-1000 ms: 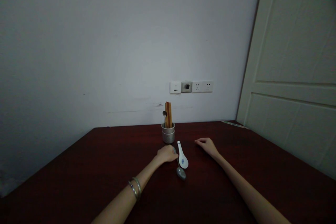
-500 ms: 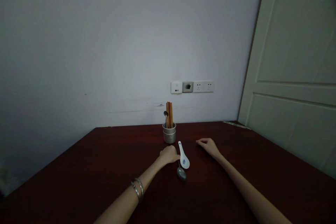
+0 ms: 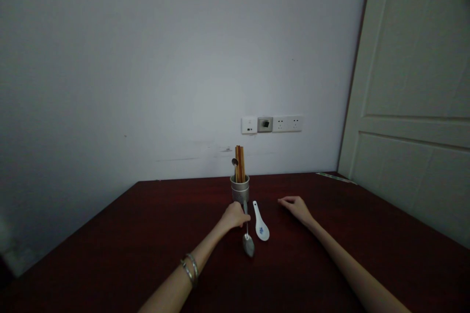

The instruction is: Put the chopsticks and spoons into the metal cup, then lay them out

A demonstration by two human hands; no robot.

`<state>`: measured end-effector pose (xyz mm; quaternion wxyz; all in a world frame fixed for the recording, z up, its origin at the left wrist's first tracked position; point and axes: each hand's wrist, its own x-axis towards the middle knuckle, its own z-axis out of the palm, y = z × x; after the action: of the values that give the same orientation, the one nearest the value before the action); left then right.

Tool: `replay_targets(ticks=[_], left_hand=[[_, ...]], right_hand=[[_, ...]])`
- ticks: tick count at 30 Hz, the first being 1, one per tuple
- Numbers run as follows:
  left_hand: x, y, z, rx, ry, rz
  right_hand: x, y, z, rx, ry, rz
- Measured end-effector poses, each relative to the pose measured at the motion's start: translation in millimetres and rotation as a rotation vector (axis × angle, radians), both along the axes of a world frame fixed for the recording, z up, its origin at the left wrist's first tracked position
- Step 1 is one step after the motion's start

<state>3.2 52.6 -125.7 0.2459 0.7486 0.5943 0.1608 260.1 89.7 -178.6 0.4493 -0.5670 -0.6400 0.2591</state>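
Fingers of my left hand (image 3: pixel 234 215) are closed around the handle of a metal spoon (image 3: pixel 248 245). Its bowl points toward me, and the handle's far end shows above my fingers. Just right of it, a white spoon (image 3: pixel 262 229) with a small blue mark lies on the table, its handle pointing away. My right hand (image 3: pixel 297 208) rests on the tabletop farther right, fingers curled together with nothing visible in them. Behind my left hand stands a grey metal cup (image 3: pixel 239 191) holding several wooden chopsticks (image 3: pixel 240 164) and a small metal spoon (image 3: pixel 234 162).
The dark red table (image 3: pixel 165 220) reaches back to a pale wall (image 3: pixel 183 83) with sockets (image 3: pixel 287 123) and a switch plate (image 3: pixel 265 124). A light panelled door (image 3: pixel 411 93) borders the right side. A strip (image 3: pixel 336 177) lies along the table's back right edge.
The metal spoon has turned straighter and its bowl has swung left, away from the white spoon, in my left hand. The whole view has shifted slightly; my right hand keeps its pose.
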Motion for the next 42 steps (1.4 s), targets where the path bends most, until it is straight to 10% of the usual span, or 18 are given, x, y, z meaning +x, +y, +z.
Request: replay_targets(ticks=[10, 26, 34, 42], left_hand=[[-5.9, 0.6, 25.7, 0.038, -0.254, -0.083], [-15.2, -28.4, 62.7, -0.293, -0.604, -0.479], [-13.7, -22.4, 54.4, -0.262, -0.675, -0.421], [-12.4, 3.7, 27.9, 0.046, -0.889, -0.009]], right_hand=[[-26.5, -10.6, 39.4, 0.002, 0.300, 0.022], [-102.2, -53.5, 94.4, -0.168, 0.738, 0.459], [-93.2, -53.3, 99.2, -0.199, 0.780, 0.443], [-82.3, -38.7, 94.2, -0.098, 1.122, 0.264]])
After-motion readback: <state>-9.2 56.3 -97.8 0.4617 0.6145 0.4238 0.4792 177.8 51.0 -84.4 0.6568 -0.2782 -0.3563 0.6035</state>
